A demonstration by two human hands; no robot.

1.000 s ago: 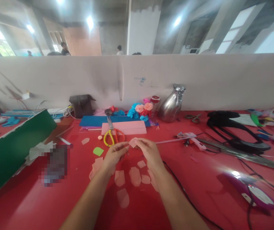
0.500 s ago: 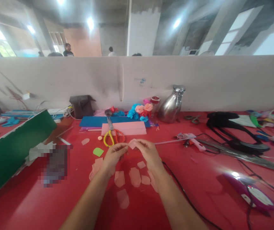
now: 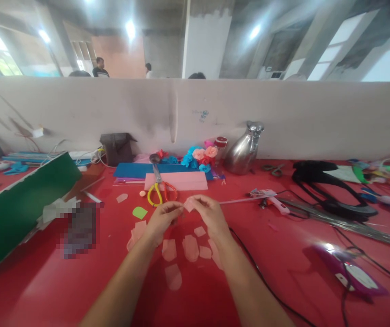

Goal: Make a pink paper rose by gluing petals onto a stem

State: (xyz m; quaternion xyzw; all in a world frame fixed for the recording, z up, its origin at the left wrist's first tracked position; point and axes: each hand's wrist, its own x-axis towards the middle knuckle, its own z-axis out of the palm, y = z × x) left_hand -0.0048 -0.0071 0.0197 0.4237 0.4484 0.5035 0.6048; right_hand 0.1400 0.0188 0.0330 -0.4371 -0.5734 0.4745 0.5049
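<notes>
A small pink paper petal (image 3: 190,205) is held up between my two hands over the red table. My right hand (image 3: 209,214) pinches it by its right side. My left hand (image 3: 164,219) is closed in a pinch at its left edge. Below them lie several cut pink petals (image 3: 190,248), some partly hidden under my forearms. A green petal-shaped piece (image 3: 140,212) rests left of my left hand. Just beyond it are scissors (image 3: 162,188) with one yellow and one orange handle, lying across a pink paper strip (image 3: 190,180).
Paper flowers (image 3: 199,156), a steel jug (image 3: 245,149) and a lidded jar (image 3: 220,145) stand by the low wall. To the right are a pink glue gun (image 3: 276,203), black straps (image 3: 331,190), a purple device (image 3: 351,270) and cables. A green board (image 3: 27,213) stands left.
The view has shifted slightly. Both hands keep nearly the same pose around the pink petal, with only slight finger movement.
</notes>
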